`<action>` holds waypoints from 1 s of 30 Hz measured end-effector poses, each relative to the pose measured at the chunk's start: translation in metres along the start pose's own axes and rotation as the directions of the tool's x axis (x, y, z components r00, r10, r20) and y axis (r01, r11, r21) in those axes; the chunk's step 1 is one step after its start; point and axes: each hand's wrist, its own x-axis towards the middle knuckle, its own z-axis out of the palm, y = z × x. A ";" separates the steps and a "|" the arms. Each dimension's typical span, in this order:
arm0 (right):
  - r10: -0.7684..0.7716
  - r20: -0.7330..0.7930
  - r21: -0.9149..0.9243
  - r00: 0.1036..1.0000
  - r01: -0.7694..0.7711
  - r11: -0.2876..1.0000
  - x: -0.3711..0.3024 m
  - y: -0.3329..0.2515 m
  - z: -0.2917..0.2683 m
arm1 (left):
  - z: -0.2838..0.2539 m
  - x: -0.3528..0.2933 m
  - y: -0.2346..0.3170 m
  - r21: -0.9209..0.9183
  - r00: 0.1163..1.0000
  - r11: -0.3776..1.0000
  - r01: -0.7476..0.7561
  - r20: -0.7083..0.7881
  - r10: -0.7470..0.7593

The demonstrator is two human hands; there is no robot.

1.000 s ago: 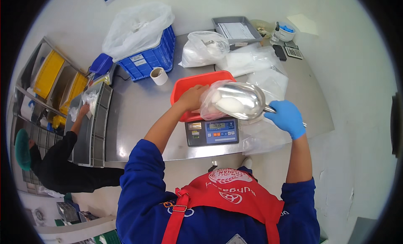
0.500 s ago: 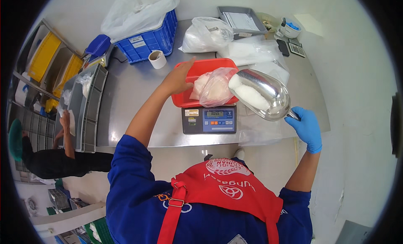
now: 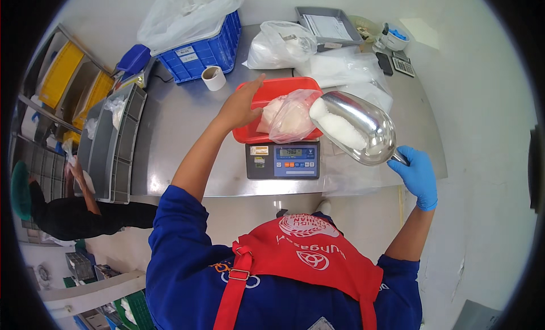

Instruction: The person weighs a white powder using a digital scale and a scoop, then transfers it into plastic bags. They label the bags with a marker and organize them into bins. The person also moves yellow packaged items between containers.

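Note:
My bare left hand [image 3: 243,105] rests at the left side of a red plastic tub [image 3: 245,134], fingers stretched out and thumb apart over its inside. Within the tub lie clear plastic bags of pale powder [image 3: 292,122]. The tub sits on a digital scale [image 3: 258,167] with a lit display. In a blue glove, my right hand [image 3: 419,174] is closed round the handle of a large metal scoop [image 3: 377,128]. White powder [image 3: 343,131] fills part of the scoop, whose mouth points left, at the tub's right edge by the bags.
Behind the tub stand a blue crate [image 3: 198,54], a tape roll [image 3: 213,78] and a bag of white material [image 3: 278,49]. Clear plastic bags [image 3: 346,71], a grey tray [image 3: 338,28] and a calculator [image 3: 403,66] lie at back right. A co-worker [image 3: 74,216] handles plastic by grey crates [image 3: 122,154].
The scoop and my right hand have shifted slightly right. The scale's reading has changed. My left hand keeps its place at the tub. The co-worker's hands have moved left.

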 end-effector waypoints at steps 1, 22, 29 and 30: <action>0.019 0.019 -0.022 1.000 -0.019 1.000 -0.001 -0.003 -0.002 | -0.001 -0.002 0.004 -0.006 1.000 1.000 0.002 -0.006 -0.002; -0.117 -0.018 -0.174 0.993 0.112 0.978 0.023 -0.025 -0.016 | -0.032 -0.022 0.026 -0.192 0.934 0.981 -0.010 -0.353 -0.059; 0.160 0.079 0.409 0.984 -0.179 0.895 -0.012 0.031 0.029 | -0.034 -0.015 0.032 -0.363 0.837 0.932 -0.025 -0.517 -0.179; 0.176 0.100 0.447 0.979 -0.203 0.871 -0.013 0.033 0.037 | -0.031 -0.014 0.037 -0.421 0.840 0.906 -0.046 -0.508 -0.193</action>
